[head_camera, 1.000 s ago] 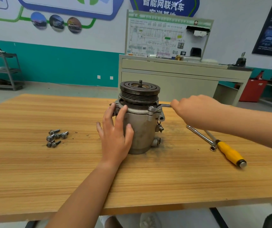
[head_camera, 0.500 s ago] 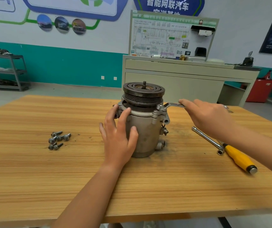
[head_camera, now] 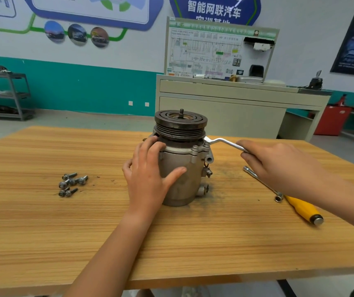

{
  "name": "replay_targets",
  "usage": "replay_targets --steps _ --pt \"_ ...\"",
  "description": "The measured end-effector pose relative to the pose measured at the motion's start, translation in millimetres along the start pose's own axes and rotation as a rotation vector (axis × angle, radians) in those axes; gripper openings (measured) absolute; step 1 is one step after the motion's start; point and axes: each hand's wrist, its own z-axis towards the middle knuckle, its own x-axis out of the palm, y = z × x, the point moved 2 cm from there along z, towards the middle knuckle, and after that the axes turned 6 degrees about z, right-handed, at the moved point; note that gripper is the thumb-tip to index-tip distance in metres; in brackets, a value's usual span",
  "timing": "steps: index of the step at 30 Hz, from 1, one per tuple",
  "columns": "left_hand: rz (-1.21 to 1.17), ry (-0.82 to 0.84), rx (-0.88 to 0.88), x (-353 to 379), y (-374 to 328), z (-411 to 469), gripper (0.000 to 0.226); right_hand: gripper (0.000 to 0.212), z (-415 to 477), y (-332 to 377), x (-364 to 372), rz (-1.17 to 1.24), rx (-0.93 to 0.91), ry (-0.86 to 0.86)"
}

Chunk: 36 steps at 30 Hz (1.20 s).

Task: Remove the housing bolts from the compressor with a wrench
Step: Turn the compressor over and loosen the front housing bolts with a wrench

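While the right hand (head_camera: 278, 166) clasps the handle of the wrench (head_camera: 221, 141), its ring end sits on the upper flange of the compressor (head_camera: 193, 185), upright at centre frame. The left hand (head_camera: 148, 176) wraps the housing, thumb across the front. Loose bolts (head_camera: 71, 183) lie centre left on the table (head_camera: 43, 232), and a yellow-handled screwdriver (head_camera: 300, 207) lies at right.

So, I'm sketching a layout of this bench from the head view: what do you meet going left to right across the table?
Loose bolts → left hand → compressor → wrench → yellow-handled tool.
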Motion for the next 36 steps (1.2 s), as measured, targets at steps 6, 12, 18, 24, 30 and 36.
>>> replay_targets --steps 6,12,18,24,30,36 --pt "0.088 -0.051 -0.033 2.6 -11.0 -4.3 0.063 0.033 5.0 4.7 -4.2 -0.014 0.044 0.044" --pt "0.140 -0.100 -0.120 14.4 -24.8 -6.9 0.059 0.031 13.2 4.2 -4.7 -0.133 0.128 0.083" --pt "0.124 -0.128 -0.090 17.4 -17.4 -6.8 0.064 0.026 20.2 20.5 -5.2 -0.267 0.091 0.124" --pt "0.049 -0.114 -0.100 21.7 -16.7 -11.0 0.070 0.043 20.5 47.3 -26.8 -0.477 0.043 0.255" --pt "-0.008 -0.083 -0.116 17.9 -17.7 -15.3 0.060 0.063 13.5 72.6 -18.6 -0.514 0.062 0.371" --pt "-0.102 -0.107 -0.151 12.1 -15.1 -13.7 0.055 0.057 17.3 75.3 -24.1 -0.559 0.019 0.376"
